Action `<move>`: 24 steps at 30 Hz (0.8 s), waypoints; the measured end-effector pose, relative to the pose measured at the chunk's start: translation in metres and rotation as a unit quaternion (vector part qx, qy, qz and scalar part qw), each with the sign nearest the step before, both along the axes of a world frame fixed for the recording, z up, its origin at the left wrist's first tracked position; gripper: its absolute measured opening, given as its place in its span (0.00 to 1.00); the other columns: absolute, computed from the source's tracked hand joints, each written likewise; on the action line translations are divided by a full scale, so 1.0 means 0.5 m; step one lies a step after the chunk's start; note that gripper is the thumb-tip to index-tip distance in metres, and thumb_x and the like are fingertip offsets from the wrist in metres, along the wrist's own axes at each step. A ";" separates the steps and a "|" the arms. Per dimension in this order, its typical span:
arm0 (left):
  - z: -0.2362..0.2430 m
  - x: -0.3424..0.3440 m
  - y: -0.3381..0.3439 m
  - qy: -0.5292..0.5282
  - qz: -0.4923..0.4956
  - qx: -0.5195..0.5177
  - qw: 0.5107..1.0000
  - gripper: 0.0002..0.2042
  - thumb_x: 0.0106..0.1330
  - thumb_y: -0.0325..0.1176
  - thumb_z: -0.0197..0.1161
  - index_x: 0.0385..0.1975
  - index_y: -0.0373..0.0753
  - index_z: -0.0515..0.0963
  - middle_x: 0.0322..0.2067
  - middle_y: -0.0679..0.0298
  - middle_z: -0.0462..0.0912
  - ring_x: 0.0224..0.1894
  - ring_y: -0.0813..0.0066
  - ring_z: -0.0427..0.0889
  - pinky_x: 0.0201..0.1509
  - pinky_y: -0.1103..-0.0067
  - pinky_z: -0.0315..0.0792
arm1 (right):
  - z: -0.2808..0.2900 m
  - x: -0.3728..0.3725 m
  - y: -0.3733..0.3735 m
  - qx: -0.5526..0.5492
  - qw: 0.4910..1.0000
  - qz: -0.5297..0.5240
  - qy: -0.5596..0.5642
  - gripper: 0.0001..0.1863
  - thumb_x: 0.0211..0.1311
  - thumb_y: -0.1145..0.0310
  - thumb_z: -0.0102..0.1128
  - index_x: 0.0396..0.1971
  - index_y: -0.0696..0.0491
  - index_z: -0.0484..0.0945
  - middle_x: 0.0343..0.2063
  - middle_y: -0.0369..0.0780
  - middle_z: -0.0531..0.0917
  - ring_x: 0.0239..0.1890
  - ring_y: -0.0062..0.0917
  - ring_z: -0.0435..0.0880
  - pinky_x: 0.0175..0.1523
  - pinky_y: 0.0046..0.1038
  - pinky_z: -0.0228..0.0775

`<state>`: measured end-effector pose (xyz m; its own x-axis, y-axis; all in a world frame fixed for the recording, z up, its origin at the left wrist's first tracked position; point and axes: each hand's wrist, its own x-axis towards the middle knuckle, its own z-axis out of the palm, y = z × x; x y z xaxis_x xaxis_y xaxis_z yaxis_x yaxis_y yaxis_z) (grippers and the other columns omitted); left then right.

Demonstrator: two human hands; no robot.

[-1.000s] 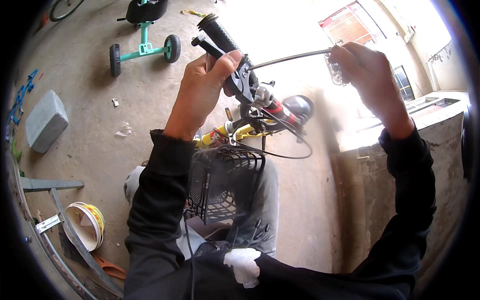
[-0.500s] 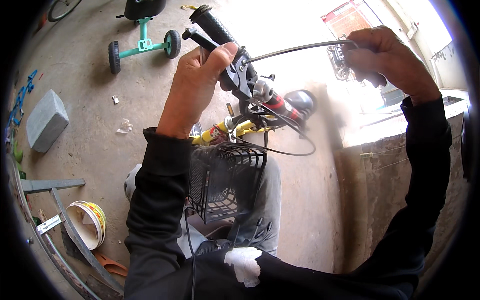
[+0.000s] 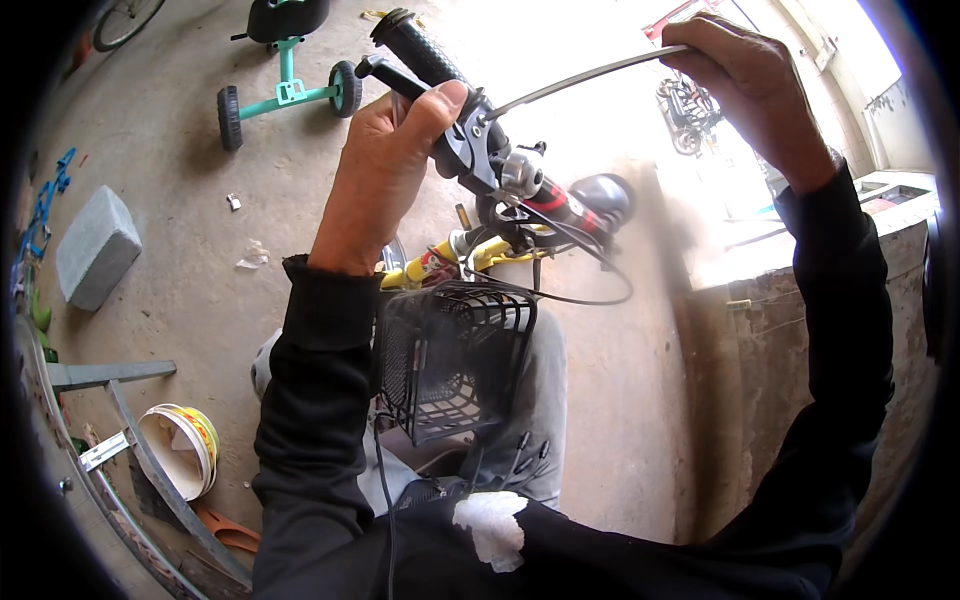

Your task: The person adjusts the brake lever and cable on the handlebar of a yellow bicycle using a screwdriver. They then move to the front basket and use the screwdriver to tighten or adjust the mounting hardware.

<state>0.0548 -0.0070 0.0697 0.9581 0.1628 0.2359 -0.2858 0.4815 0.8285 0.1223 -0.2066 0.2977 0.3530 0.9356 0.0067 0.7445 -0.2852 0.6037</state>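
My left hand [image 3: 375, 185] is closed around the black brake lever [image 3: 465, 148], its thumb pressed along the top. The lever sits on a small bicycle's handlebar, beside the ribbed black grip [image 3: 425, 48]. Up at the right, my right hand [image 3: 745, 95] pinches the outer end of a long, slim hex key [image 3: 585, 80]. The key's other end meets a bolt on the brake lever's clamp. A silver bell [image 3: 523, 172] is mounted just below the clamp, and dark cables loop from the bar. The bicycle's yellow frame [image 3: 410, 270] is partly hidden behind my left forearm.
A black basket [image 3: 455, 365] is in front of my legs. On the floor at left are a grey block [image 3: 98, 248], a white bucket [image 3: 180, 455] and a metal stand [image 3: 115, 373]. A turquoise wheeled frame [image 3: 290, 93] stands farther off. A low wall [image 3: 800, 340] runs along the right.
My right hand has risen and shifted slightly left, tilting the hex key more steeply upward. The left hand keeps its hold on the brake lever, with the handlebar shifted slightly left.
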 end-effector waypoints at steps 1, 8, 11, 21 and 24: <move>0.000 0.001 0.000 -0.001 -0.003 0.000 1.000 0.15 0.61 0.45 0.57 0.25 0.37 0.74 0.19 0.69 0.73 0.22 0.87 0.69 0.28 0.88 0.62 | 0.000 0.001 -0.001 -0.015 0.999 -0.035 0.001 0.09 0.60 0.73 0.56 0.40 0.53 0.76 0.35 0.39 0.82 0.36 0.27 0.83 0.40 0.23 0.77; 0.000 0.002 -0.009 0.002 0.025 -0.003 1.000 0.16 0.60 0.50 0.57 0.20 0.43 0.73 0.15 0.73 0.71 0.17 0.91 0.63 0.21 0.89 0.54 | -0.021 -0.054 0.005 0.037 0.994 -0.035 0.100 0.12 0.64 0.72 0.50 0.47 0.54 0.75 0.43 0.40 0.81 0.41 0.27 0.83 0.44 0.23 0.76; 0.011 -0.008 -0.002 0.023 -0.004 -0.002 1.000 0.14 0.61 0.42 0.56 0.24 0.37 0.74 0.18 0.70 0.72 0.22 0.87 0.69 0.27 0.87 0.60 | -0.017 -0.062 0.009 0.088 0.970 -0.123 0.189 0.12 0.66 0.72 0.45 0.46 0.55 0.75 0.45 0.41 0.80 0.41 0.26 0.82 0.43 0.22 0.76; 0.003 -0.006 -0.001 0.023 -0.002 -0.004 1.000 0.15 0.61 0.45 0.56 0.25 0.37 0.74 0.18 0.69 0.73 0.22 0.86 0.69 0.29 0.86 0.61 | -0.047 -0.092 0.040 0.209 0.931 -0.198 0.225 0.14 0.66 0.65 0.47 0.38 0.60 0.77 0.15 0.37 0.75 0.16 0.18 0.70 0.23 0.22 0.62; 0.005 -0.009 0.001 0.017 -0.004 0.003 1.000 0.16 0.61 0.46 0.56 0.25 0.37 0.75 0.18 0.69 0.73 0.22 0.86 0.69 0.28 0.86 0.61 | -0.051 -0.115 0.061 0.274 0.895 -0.238 0.260 0.15 0.65 0.64 0.47 0.38 0.60 0.78 0.11 0.36 0.73 0.13 0.15 0.68 0.21 0.20 0.58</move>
<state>0.0501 -0.0065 0.0719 0.9670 0.1529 0.2035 -0.2527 0.4780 0.8413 0.0647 -0.1763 0.2723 0.7987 0.5857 0.1382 0.6003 -0.7913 -0.1157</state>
